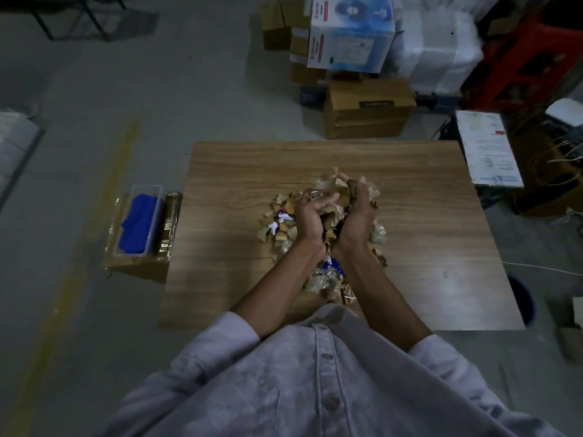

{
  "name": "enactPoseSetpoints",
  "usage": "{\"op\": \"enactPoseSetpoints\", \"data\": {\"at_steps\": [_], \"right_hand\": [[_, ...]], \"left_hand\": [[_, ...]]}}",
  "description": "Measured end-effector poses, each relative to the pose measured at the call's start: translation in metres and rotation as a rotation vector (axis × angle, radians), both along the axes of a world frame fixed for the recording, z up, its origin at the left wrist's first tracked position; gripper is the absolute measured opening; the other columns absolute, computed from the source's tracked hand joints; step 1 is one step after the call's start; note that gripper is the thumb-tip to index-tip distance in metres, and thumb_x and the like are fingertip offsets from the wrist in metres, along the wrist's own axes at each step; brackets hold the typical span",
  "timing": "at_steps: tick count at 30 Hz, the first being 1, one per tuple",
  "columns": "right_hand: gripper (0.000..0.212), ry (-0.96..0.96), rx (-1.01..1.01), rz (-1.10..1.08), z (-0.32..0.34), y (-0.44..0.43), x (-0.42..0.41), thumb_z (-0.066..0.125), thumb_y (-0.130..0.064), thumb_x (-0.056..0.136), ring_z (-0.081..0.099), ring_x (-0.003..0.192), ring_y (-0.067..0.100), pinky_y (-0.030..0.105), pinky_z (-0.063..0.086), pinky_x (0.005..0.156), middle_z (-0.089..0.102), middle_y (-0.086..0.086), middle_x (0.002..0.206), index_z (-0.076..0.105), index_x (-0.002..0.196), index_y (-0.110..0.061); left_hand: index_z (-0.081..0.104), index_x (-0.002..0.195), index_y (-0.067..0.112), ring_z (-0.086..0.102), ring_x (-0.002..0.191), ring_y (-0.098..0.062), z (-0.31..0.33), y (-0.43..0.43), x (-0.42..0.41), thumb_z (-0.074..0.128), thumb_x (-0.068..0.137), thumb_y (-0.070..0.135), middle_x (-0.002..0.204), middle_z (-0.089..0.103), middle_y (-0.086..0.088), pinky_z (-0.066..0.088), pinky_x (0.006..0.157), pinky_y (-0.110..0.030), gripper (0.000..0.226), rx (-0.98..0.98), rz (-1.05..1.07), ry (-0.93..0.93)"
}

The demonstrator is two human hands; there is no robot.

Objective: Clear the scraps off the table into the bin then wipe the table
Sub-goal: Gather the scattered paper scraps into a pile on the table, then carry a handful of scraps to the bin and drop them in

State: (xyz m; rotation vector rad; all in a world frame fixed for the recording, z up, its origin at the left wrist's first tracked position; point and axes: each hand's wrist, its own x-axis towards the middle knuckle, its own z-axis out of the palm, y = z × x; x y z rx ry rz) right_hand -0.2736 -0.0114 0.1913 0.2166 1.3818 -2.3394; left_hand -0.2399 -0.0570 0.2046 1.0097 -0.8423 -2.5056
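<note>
We look down on a rectangular wood-grain table (426,231) with a heap of torn brown, white and blue scraps (280,228) lying at its middle and trailing toward the near edge. Both forearms reach in from the near side, out of pale grey shirt sleeves (239,329). The left hand (310,212) and the right hand (358,212) sit side by side on top of the heap, palms turned toward each other. The fingers of both are curled inward and cup a shared handful of scraps between them, and a few pieces stick up past the fingertips on the far side.

A dark blue round bin (522,299) stands on the floor just beside the table's right near corner, partly hidden by the tabletop. Left of the table, a bright blue cloth (138,225) lies folded in a clear plastic tray (156,188). The tray rests on a low brown cardboard carton (138,268) that touches the table's left edge.

On the floor beyond the far edge stands a brown cardboard box (366,111) bearing a dark label we cannot read. Behind it a white and blue printed carton (350,33) carries a red strip down its left side, and its lettering is too blurred to make out. At the table's far right corner a white printed sheet (485,149) shows lines of small text and a red mark, none of it legible to us.
</note>
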Motion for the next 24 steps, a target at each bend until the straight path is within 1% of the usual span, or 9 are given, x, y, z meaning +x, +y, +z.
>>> {"op": "enactPoseSetpoints", "data": {"at_steps": [2,6,9,13,15,17,20,22,24], "right_hand": [[0.047,0.013,0.041,-0.042,-0.003,-0.001,0.003,0.058,-0.048,0.097,0.068,0.112,0.043,0.064,0.047,0.105,0.073,0.024,0.114,0.075,0.116,-0.008],[0.033,0.085,0.149,-0.100,-0.003,-0.005,0.014,0.055,-0.031,0.101,0.072,0.103,0.034,0.055,0.055,0.098,0.077,0.014,0.104,0.076,0.111,-0.006],[0.028,0.123,0.215,-0.143,-0.003,-0.007,0.023,0.051,-0.021,0.104,0.073,0.101,0.028,0.047,0.057,0.091,0.078,0.009,0.102,0.077,0.107,-0.011],[0.036,0.093,0.251,-0.163,-0.012,-0.012,0.032,0.052,-0.036,0.100,0.070,0.108,0.027,0.048,0.056,0.097,0.075,0.010,0.112,0.075,0.113,-0.012],[0.046,-0.007,0.260,-0.189,-0.015,-0.013,0.035,0.052,-0.048,0.094,0.066,0.115,0.028,0.055,0.052,0.103,0.071,0.010,0.120,0.072,0.118,-0.014],[0.039,-0.018,0.245,-0.217,-0.018,-0.009,0.034,0.050,-0.047,0.095,0.067,0.112,0.025,0.055,0.052,0.102,0.072,0.007,0.116,0.074,0.111,-0.021],[0.028,0.035,0.177,-0.289,-0.013,0.000,0.030,0.047,-0.029,0.103,0.070,0.108,0.031,0.047,0.056,0.093,0.075,0.011,0.111,0.075,0.102,-0.030],[0.028,0.059,0.143,-0.314,-0.012,0.010,0.025,0.047,-0.026,0.102,0.070,0.110,0.030,0.046,0.055,0.097,0.076,0.011,0.112,0.074,0.110,-0.026],[0.030,0.089,0.162,-0.323,-0.014,0.020,0.020,0.046,-0.026,0.103,0.070,0.113,0.026,0.050,0.052,0.104,0.076,0.007,0.114,0.075,0.114,-0.024]], "left_hand": [[0.066,0.120,-0.008,0.073,0.095,-0.031,-0.002,0.001,0.002,0.061,0.086,0.005,0.114,0.072,-0.020,0.058,0.078,-0.033,0.037,0.062,-0.010,-0.012],[0.071,0.096,0.002,0.071,0.081,-0.026,-0.006,-0.003,0.007,0.053,0.093,0.007,0.090,0.074,-0.010,0.057,0.074,-0.030,0.018,0.169,-0.024,0.027],[0.066,0.093,0.004,0.070,0.078,-0.021,-0.011,-0.006,0.012,0.050,0.096,0.005,0.089,0.069,-0.007,0.058,0.073,-0.028,0.016,0.202,-0.041,0.035],[0.072,0.098,-0.005,0.073,0.087,-0.019,-0.022,-0.011,0.014,0.062,0.089,0.006,0.096,0.076,-0.010,0.055,0.078,-0.029,0.017,-0.084,-0.043,-0.102],[0.069,0.104,-0.012,0.072,0.084,-0.017,-0.030,-0.014,0.011,0.072,0.079,0.006,0.097,0.075,-0.014,0.053,0.073,-0.024,0.030,-0.282,-0.029,-0.149],[0.064,0.108,-0.009,0.072,0.079,-0.015,-0.032,-0.015,0.011,0.077,0.074,0.004,0.096,0.074,-0.014,0.053,0.065,-0.020,0.038,-0.375,-0.055,-0.164],[0.064,0.101,0.006,0.074,0.086,-0.019,-0.035,-0.009,0.008,0.075,0.079,0.003,0.096,0.075,-0.010,0.058,0.074,-0.030,0.025,-0.386,-0.137,-0.092],[0.064,0.104,0.010,0.072,0.100,-0.029,-0.041,0.000,0.002,0.075,0.078,0.006,0.110,0.073,-0.016,0.057,0.088,-0.044,0.028,-0.355,-0.186,-0.031],[0.064,0.113,0.015,0.068,0.111,-0.032,-0.044,0.011,-0.005,0.073,0.080,0.009,0.125,0.067,-0.017,0.053,0.097,-0.049,0.035,-0.298,-0.228,0.008]]}}
